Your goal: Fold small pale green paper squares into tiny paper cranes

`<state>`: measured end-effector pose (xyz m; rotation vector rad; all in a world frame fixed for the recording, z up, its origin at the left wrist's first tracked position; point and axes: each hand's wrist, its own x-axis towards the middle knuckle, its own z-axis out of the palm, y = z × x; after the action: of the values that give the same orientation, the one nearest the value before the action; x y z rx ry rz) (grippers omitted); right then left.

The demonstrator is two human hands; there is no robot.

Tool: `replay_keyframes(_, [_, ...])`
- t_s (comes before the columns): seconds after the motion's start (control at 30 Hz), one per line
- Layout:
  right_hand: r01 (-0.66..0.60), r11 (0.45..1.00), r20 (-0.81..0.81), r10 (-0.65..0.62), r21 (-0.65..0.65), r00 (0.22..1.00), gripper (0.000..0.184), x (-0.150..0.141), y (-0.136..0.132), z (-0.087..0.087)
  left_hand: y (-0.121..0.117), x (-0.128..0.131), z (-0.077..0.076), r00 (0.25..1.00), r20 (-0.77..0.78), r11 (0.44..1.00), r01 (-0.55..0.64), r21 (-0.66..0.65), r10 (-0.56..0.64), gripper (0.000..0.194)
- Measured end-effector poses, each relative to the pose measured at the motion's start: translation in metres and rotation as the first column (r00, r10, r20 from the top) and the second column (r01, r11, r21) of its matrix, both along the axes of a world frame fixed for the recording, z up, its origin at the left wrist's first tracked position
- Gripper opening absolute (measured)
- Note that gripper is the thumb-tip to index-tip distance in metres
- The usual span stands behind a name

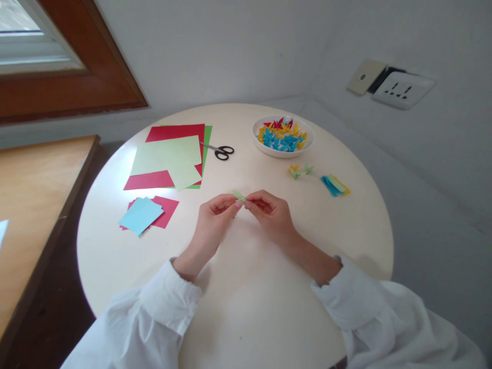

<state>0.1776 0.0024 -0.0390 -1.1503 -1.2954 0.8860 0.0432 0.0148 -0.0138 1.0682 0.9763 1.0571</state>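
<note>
Between my two hands, above the middle of the round table, is a small folded piece of light green paper [239, 196]. My left hand [216, 218] pinches it from the left with thumb and fingertips. From the right, my right hand [272, 214] pinches it in the same way. The paper's lower part is hidden by my thumbs. Beyond my right hand lie a few small folded paper pieces [300, 171] in green and yellow. Farther right is a little stack of blue, green and yellow folded strips [335, 185].
A white bowl [258, 145] of red, yellow and blue folded paper stands at the back. Black-handled scissors [222, 152] lie beside large red and green paper sheets [166, 154]. Nearer on the left are light blue and red paper squares [142, 212]. A wall borders the round table [253, 302].
</note>
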Motion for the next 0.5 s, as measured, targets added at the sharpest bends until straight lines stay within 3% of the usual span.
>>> replay_keyframes(0.2, [-0.003, 0.999, 0.079, 0.0, 0.038, 0.997, 0.01, -0.0007, 0.0009, -0.0016, 0.0032, -0.0019, -0.0036, 0.991, -0.113, 0.994, -0.065, 0.093, 0.075, 0.012])
replay_keyframes(0.5, [-0.001, 0.991, 0.095, -0.012, 0.136, 0.995, 0.006, 0.0007, 0.0012, -0.0004, 0.0029, -0.0032, -0.0085, 0.986, -0.149, 0.979, -0.042, 0.202, 0.073, 0.008])
